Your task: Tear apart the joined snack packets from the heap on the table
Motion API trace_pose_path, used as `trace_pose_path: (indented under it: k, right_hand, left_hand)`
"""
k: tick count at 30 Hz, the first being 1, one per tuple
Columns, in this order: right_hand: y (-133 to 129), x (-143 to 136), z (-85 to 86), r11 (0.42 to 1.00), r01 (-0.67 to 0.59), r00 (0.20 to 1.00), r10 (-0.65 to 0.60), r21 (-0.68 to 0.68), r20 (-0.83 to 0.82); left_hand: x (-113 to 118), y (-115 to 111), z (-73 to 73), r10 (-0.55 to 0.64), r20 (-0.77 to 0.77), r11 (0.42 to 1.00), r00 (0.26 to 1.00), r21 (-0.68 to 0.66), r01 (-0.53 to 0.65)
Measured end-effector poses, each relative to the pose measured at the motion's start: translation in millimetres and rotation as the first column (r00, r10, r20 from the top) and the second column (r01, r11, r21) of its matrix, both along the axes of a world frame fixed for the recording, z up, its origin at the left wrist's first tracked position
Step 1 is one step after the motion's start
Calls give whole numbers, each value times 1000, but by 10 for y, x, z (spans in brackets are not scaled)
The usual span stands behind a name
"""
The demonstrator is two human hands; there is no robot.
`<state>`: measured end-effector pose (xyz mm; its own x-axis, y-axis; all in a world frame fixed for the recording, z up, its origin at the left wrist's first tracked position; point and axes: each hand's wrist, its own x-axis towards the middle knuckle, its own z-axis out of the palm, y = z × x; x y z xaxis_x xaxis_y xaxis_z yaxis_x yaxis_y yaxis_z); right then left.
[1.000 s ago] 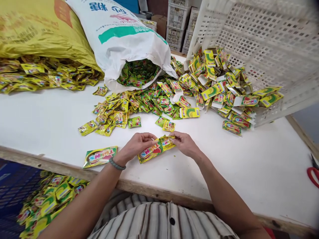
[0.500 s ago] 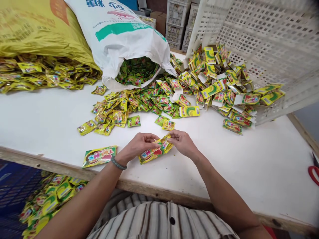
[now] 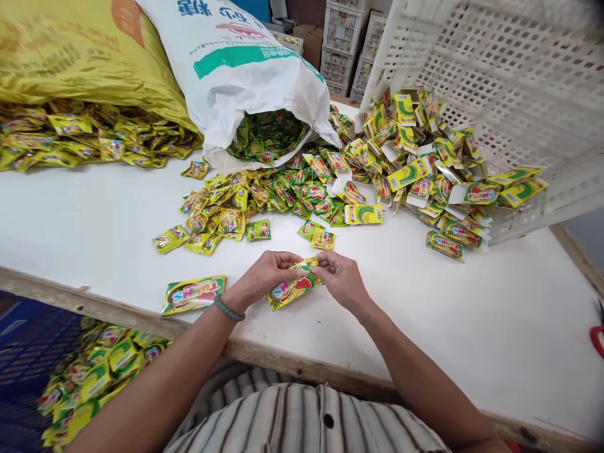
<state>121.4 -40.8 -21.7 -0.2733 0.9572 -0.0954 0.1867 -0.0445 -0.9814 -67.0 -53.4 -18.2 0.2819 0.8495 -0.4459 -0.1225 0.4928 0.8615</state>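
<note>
My left hand [image 3: 271, 275] grips a small yellow and green candy box [image 3: 289, 290] marked TWINS, with the thumb across its face. My right hand [image 3: 340, 277] is closed at the box's right end, fingertips pinching there; they hide most of that end. Left of my left wrist, a similar candy box [image 3: 193, 294] lies flat near the table edge. Just beyond my hands lie a yellow candy sachet [image 3: 323, 239] and a green candy sachet [image 3: 258, 230].
A white sack [image 3: 264, 75] spills green sachets; a yellow sack [image 3: 85, 56] sits over yellow ones. Small cartons [image 3: 410, 170] pour from a tipped white crate [image 3: 514, 82]. Red-handled scissors [image 3: 597, 340] lie far right. Below the table edge, a blue crate [image 3: 33, 352] stands by filled packs [image 3: 101, 371].
The yellow sachet that stuck out of the box's right end hardly shows now. My right hand has moved slightly in toward the box. The whole view has shifted a little.
</note>
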Motion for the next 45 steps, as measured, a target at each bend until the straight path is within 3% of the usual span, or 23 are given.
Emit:
trace_pose_path:
  k: [2, 5, 8, 12, 14, 19, 24, 29, 36, 39, 43, 45]
  right_hand:
    - [-1, 3, 4, 999, 27, 999, -28, 32, 25]
    - [26, 33, 14, 976, 110, 978, -141, 190, 156]
    - [45, 54, 24, 941, 80, 953, -168, 328, 251]
    - [33, 76, 62, 904, 104, 936, -230, 414, 267]
    - [15, 87, 95, 910, 145, 935, -254, 388, 246]
    - [-33, 98, 160, 982, 61, 979, -94, 180, 181]
    - [13, 159, 91, 973, 167, 986, -166, 157, -23]
    - [37, 144, -31, 998, 50, 988, -44, 34, -146]
    - [36, 160, -62, 1000, 21, 995, -20, 12, -97]
    - [36, 175, -72, 997, 77, 990, -75, 12, -117]
    - [-1, 162, -22, 975, 64, 998, -68, 212, 7]
    - [-16, 148, 9, 969, 49, 999, -53, 241, 7]
  left_hand:
    - [14, 9, 2, 25, -2, 1000, 1000, 8, -25]
    - [28, 24, -1, 73, -2, 996, 997, 48, -73]
    - [40, 30, 9, 87, -1, 993, 996, 85, -87]
    - [82, 35, 80, 113, 59, 991, 992, 67, -117]
    - [126, 46, 132, 128, 82, 987, 988, 87, -135]
    - [280, 98, 206, 136, 129, 981, 982, 123, -152]
    - [394, 107, 132, 256, 143, 941, 956, 191, -281]
    - [399, 63, 31, 263, 124, 916, 957, 279, -288]
    - [327, 70, -4, 82, 37, 959, 996, 269, -89]
    - [328, 82, 4, 151, 104, 962, 983, 212, -171]
    - [329, 81, 9, 281, 106, 936, 954, 187, -297]
    - [330, 70, 3, 310, 89, 927, 946, 191, -322]
